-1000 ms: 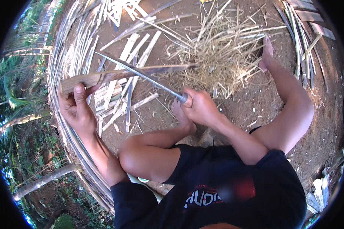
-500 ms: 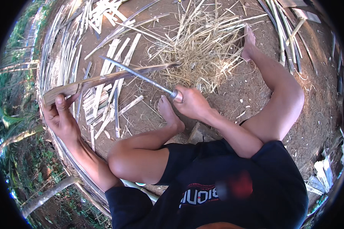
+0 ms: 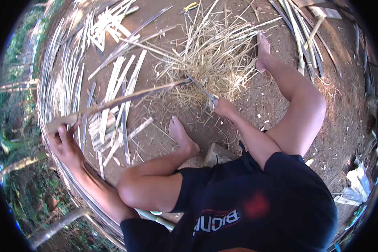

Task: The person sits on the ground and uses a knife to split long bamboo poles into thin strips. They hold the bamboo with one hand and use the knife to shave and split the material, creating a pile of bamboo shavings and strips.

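Note:
My left hand is closed round the near-left end of a long brown wooden strip, thumb on top. The strip slants up to the right, and its narrow far end reaches the heap of pale shavings. In my right hand is the handle of a knife with a long, slim grey blade. The blade points up and left, its tip close to the strip's far end; I cannot tell if they touch. Both bare feet rest on the soil, one either side of the knife.
Split bamboo strips lie in loose piles at the left and upper left. More long strips are at the upper right. Yellow-handled pliers lie beyond the shavings. A wooden block stands between my legs.
My right hand has moved right and slightly away from me, taking the blade off the strip's middle to its far end. The strip's left end has lowered slightly in my left hand.

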Demonstrator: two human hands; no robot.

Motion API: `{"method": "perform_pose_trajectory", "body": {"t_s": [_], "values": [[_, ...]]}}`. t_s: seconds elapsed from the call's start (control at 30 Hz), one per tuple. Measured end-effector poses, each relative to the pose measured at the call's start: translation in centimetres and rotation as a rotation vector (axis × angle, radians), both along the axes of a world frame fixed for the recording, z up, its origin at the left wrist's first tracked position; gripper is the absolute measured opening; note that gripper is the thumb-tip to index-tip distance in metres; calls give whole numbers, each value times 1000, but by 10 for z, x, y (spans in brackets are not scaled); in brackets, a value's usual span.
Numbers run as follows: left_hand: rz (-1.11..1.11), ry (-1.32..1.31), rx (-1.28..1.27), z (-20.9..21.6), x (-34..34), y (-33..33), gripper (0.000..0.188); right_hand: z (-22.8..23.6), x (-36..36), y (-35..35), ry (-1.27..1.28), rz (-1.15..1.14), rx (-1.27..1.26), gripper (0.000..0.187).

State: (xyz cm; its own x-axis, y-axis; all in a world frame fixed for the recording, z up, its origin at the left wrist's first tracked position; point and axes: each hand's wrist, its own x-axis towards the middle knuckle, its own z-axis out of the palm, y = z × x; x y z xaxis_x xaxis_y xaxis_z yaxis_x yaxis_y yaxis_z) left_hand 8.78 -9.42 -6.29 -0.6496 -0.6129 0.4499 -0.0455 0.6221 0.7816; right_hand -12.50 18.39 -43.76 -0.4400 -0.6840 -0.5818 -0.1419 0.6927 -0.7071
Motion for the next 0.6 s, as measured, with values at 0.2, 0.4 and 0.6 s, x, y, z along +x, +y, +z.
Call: {"method": "perform_pose_trajectory", "body": {"t_s": [0.2, 0.4, 0.6], "values": [[-99, 112, 238, -7, -13, -4, 36, 79, 41, -27, -9, -138, -295, 21], [-399, 434, 544, -6, -16, 18, 34, 139, 71, -29, -116, -120, -454, 17], [-364, 447, 550, -2, -31, 48, 33, 47, 58, -31, 25, -159, -357, 15]]}}
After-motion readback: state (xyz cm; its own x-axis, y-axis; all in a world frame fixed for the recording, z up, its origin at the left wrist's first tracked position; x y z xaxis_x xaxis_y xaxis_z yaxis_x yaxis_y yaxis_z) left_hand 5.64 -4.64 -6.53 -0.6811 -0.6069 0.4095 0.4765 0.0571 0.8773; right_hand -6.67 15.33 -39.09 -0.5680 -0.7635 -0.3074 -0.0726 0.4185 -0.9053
